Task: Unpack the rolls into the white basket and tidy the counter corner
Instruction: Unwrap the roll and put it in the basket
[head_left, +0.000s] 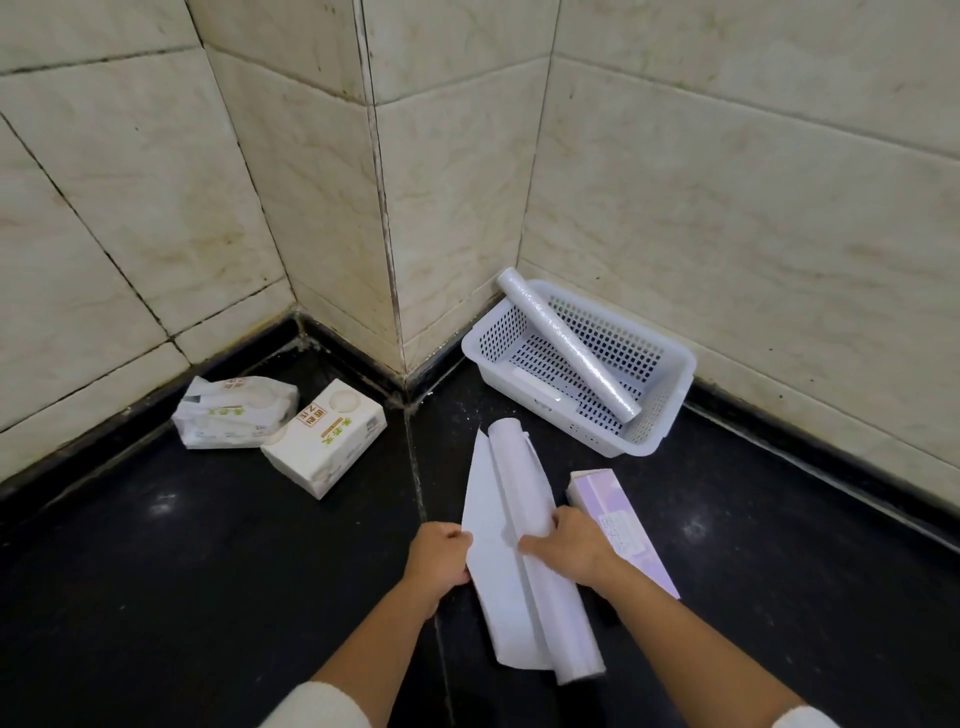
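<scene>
I was in the middle of unwrapping the second roll (524, 525) at the lower centre of the frame. It lay on the black counter (208, 597), a long white cylinder still partly folded in its paper wrapper (485, 525). My left hand (441, 558) pinched the loose left edge of that wrapper, and my right hand (571, 543) pressed down on the roll itself, fingers spread over it; the two hands were close but not touching each other. Just right of my right hand lay a long pale purple box (618, 514), partly hidden under my wrist.

The white basket (670, 410) sat at centre right, pushed near the tiled wall (727, 182), and one roll (566, 343) already leaned slantwise in it, its upper end poking over the far rim. That one looked glossy and crinkled, like plastic film. The basket was hard plastic with a grid of small holes.

As I judged it, the next move called for peeling the thin, limp wrapper fully clear, then lifting the bare roll over into the basket beside the first. It would likely roll if set down carelessly on that slick, polished stone.

At centre left, two packs of tissues (327, 441) lay askew, one soft and crumpled, one boxy, still to be tidied.
</scene>
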